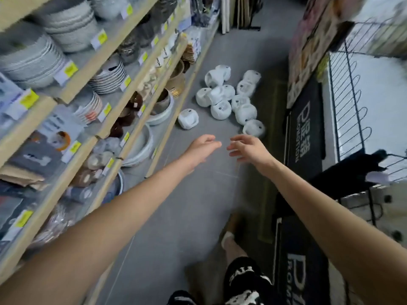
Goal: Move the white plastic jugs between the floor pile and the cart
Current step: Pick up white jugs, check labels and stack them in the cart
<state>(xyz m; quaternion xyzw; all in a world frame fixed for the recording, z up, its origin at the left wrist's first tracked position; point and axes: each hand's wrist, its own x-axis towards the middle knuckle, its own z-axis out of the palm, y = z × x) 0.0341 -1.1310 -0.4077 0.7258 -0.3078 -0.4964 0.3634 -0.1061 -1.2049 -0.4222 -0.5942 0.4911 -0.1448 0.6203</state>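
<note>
Several white plastic jugs (229,95) lie in a pile on the grey floor ahead of me. One jug (187,118) lies apart, close to the shelf base on the left. Another jug (253,128) sits nearest to my hands. Both arms stretch forward above the floor. My left hand (201,148) and my right hand (248,148) hang side by side with relaxed fingers, holding nothing, a short way short of the pile. A wire cart (361,119) with a white lining stands at the right.
Wooden shelves (114,91) with stacked plates, bowls and yellow price tags run along the left. Dark doormats (306,128) lean against the cart's side at the right. My legs and foot (231,236) show at the bottom.
</note>
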